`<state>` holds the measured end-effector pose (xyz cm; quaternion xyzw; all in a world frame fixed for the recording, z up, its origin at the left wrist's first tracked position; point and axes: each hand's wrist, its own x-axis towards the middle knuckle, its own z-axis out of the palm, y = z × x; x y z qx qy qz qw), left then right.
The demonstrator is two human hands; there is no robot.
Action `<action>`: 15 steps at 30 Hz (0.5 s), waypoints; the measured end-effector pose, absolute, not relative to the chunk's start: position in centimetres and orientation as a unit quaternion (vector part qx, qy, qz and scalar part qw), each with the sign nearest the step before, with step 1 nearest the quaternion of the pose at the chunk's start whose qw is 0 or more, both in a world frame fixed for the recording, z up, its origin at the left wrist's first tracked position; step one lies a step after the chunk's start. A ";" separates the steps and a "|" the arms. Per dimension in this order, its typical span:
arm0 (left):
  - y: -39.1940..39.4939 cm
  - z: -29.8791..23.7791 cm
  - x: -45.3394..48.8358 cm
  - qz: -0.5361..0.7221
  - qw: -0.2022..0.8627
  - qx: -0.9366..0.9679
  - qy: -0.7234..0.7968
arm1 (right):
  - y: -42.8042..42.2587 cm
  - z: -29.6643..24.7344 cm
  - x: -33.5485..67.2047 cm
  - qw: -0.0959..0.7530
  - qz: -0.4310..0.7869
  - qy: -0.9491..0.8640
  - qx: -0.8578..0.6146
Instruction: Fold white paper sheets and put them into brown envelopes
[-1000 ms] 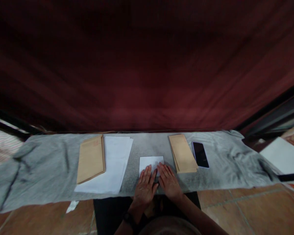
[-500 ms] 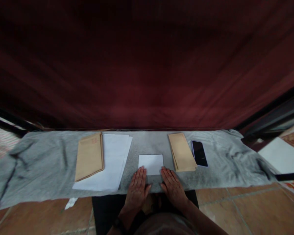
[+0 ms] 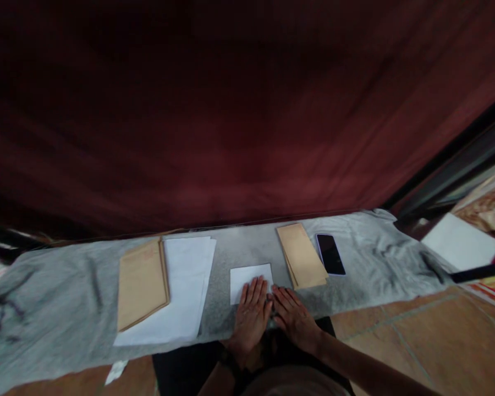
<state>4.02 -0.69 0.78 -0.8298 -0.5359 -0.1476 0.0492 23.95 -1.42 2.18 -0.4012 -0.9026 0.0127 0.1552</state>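
Note:
A small white rectangle of paper, apparently folded, lies flat on the grey cloth in front of me. Across its lower right part rests my left hand, palm down with the fingers stretched out. My right hand is flat as well, its fingertips at the paper's right edge and its thumb close to the left hand. Neither hand grips anything. The paper's lower right area is hidden under the left fingers.
Left of the paper are larger white sheets, partly covered by a stack of brown envelopes. Narrower brown envelopes lie to the right, beside a phone. Behind the cloth hangs a dark red curtain. A white scrap is on the tiled floor.
My left hand has slid from the paper's lower left corner to the right, onto the paper. My right hand stays by the right edge. The view has tilted slightly.

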 end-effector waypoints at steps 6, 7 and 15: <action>1.5 0.7 1.9 -0.144 0.045 -0.800 -0.581 | -0.3 4.1 25.0 0.108 0.057 -0.918 -0.377; 1.7 0.6 1.4 -0.147 0.046 -0.792 -0.591 | 0.0 4.2 25.1 0.104 0.060 -0.918 -0.379; 1.3 0.2 0.1 -0.159 0.057 -0.771 -0.614 | 3.3 2.7 21.1 0.135 0.043 -0.888 -0.437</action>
